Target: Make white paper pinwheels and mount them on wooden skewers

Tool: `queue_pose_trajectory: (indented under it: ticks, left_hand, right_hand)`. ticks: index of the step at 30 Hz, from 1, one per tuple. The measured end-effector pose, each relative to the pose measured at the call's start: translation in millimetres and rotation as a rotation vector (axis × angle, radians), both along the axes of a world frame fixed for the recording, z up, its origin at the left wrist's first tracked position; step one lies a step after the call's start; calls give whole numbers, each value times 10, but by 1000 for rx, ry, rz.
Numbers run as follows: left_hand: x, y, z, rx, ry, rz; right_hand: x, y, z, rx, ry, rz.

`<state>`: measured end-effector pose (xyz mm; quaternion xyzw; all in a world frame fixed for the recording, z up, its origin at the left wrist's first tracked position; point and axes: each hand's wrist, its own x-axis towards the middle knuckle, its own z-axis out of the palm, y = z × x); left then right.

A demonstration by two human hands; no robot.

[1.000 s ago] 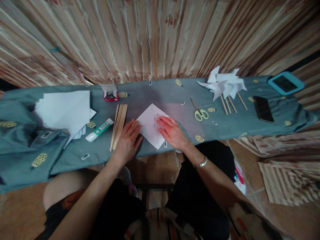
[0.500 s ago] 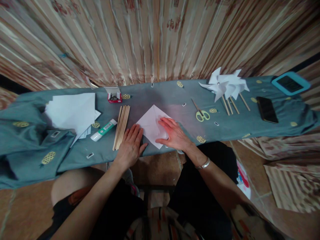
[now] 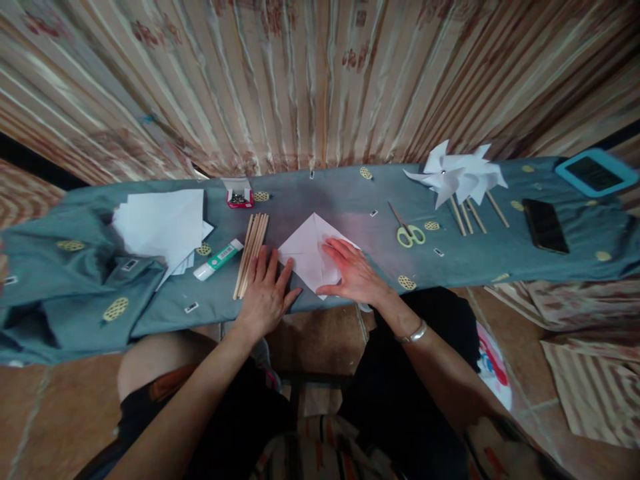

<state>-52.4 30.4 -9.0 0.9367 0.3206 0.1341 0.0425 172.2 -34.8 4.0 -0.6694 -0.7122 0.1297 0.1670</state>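
- Head view, nearest the wearer: two bare forearms reach forward over dark-clad knees; a silver bracelet (image 3: pixel 416 331) circles the right wrist;
- left hand (image 3: pixel 265 297) lies palm down, fingers spread, gripping nothing visible; its index fingertip is at the left corner of the white square sheet (image 3: pixel 305 250), its other fingers close by the pale sticks (image 3: pixel 253 237);
- right hand (image 3: pixel 357 273) spreads over the sheet's right half, loosely unclenched, thumb stretched toward the near corner; whether the thumb presses there I cannot tell;
- the sheet itself lies between the hands, turned like a diamond, creases showing, on the grey-green cloth (image 3: pixel 345 187);
- glue stick (image 3: pixel 219 259) lies left of the sticks; scissors (image 3: pixel 410 235) with green handles lie right of the sheet; a dark phone (image 3: pixel 545 225) lies farther right;
- beyond, a paper stack (image 3: pixel 167 220) at left; an open red box (image 3: pixel 241 198) of small metal pieces; white pinwheels (image 3: pixel 465 175) overlapping at right; a blue-framed device (image 3: pixel 595 172);
- farthest, a striped curtain (image 3: pixel 300 80).
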Motion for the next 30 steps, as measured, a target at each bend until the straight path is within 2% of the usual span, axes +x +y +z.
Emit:
queue_pose_trajectory:
  ticks: [12,20,30]
  left_hand:
    - [-10,-10,-52,18,9,10]
    - [-8,-3,-29,17,85,8]
    - [-6,-12,-14,8,52,17]
  right_hand:
    - [-7,11,-17,25,28,22]
    - [-19,25,60,-40,-2,26]
    - [-29,35,63,-62,-6,16]
